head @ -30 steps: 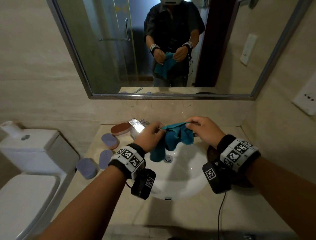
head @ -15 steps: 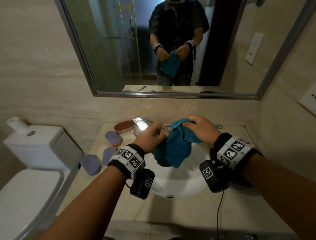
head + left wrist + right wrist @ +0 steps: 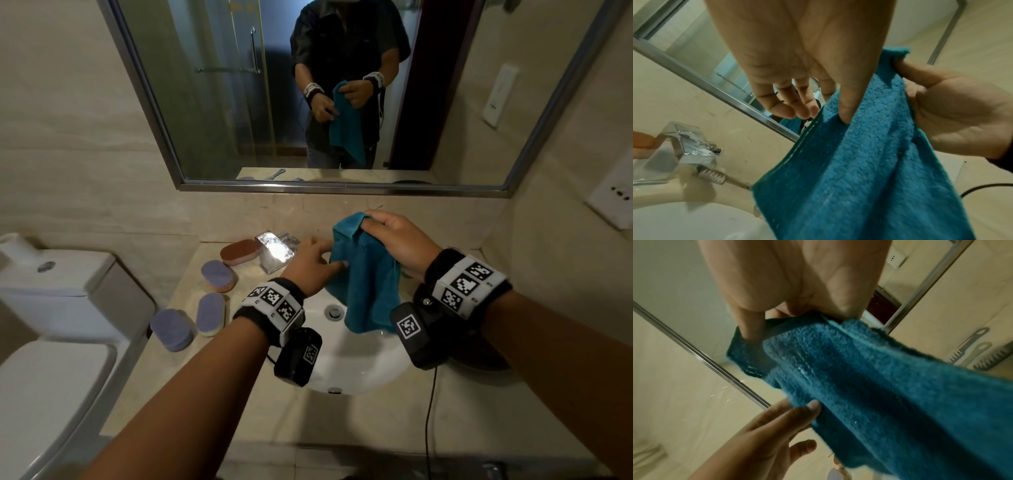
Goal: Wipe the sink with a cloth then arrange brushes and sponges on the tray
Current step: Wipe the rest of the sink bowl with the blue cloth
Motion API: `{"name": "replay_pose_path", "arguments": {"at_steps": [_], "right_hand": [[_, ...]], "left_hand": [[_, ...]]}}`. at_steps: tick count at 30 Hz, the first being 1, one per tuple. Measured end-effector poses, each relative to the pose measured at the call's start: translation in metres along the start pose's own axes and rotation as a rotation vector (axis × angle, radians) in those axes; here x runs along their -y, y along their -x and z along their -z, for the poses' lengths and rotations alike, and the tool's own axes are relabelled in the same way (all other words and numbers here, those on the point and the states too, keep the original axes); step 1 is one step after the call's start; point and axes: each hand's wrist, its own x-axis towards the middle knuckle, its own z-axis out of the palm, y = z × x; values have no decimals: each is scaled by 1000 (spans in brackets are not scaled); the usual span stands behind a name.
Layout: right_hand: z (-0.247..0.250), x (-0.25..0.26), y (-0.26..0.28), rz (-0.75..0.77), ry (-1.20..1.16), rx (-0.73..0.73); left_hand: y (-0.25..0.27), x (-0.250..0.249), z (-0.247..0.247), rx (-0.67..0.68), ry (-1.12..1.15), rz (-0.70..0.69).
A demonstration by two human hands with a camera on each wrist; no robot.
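A teal cloth [image 3: 366,284] hangs over the white sink [image 3: 342,363]. My right hand [image 3: 390,233] pinches its top corner, thumb and fingers curled round the fold [image 3: 789,331]. Lower on the left edge is my left hand [image 3: 313,258]; its thumb [image 3: 844,112] presses the front of the cloth, one finger goes behind, and the other fingers hang loose. Three purple sponges [image 3: 217,274] [image 3: 210,313] [image 3: 171,329] and a brown one [image 3: 239,251] lie on the counter to the left. A bristle brush [image 3: 713,175] lies by the faucet [image 3: 684,146]. Grey toothed brushes [image 3: 970,350] lie at the back right.
A toilet [image 3: 51,308] stands left of the counter. A dark flat thing [image 3: 479,363], perhaps the tray, lies mostly hidden under my right wrist. The mirror [image 3: 308,102] fills the wall behind. A wall socket [image 3: 613,198] is at right, and a cable [image 3: 428,411] trails over the front edge.
The cloth has opened out and hangs longer. My right hand lifted its corner higher. My left hand slid from the top down the cloth's left edge.
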Motion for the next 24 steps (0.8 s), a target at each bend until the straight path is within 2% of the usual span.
{"name": "replay_pose_path", "arguments": {"at_steps": [5, 9, 12, 14, 16, 18, 21, 24], "right_hand": [[16, -3, 0, 5, 38, -176], [28, -13, -2, -11, 221, -299], [31, -20, -3, -40, 417, -274], [36, -28, -5, -78, 457, -275], [40, -36, -4, -129, 413, -285], [42, -42, -4, -194, 354, -294], [40, -46, -3, -300, 327, -258], [36, -48, 0, -363, 171, -149]], "left_hand": [[-1, 12, 6, 9, 30, 60], [7, 17, 9, 84, 6, 71], [10, 19, 9, 84, -30, 83], [10, 19, 11, 58, -36, 81], [9, 21, 14, 63, 7, 65], [10, 21, 19, 150, 48, 59], [11, 23, 26, 307, -137, 83], [10, 29, 28, 308, -237, 178]]}}
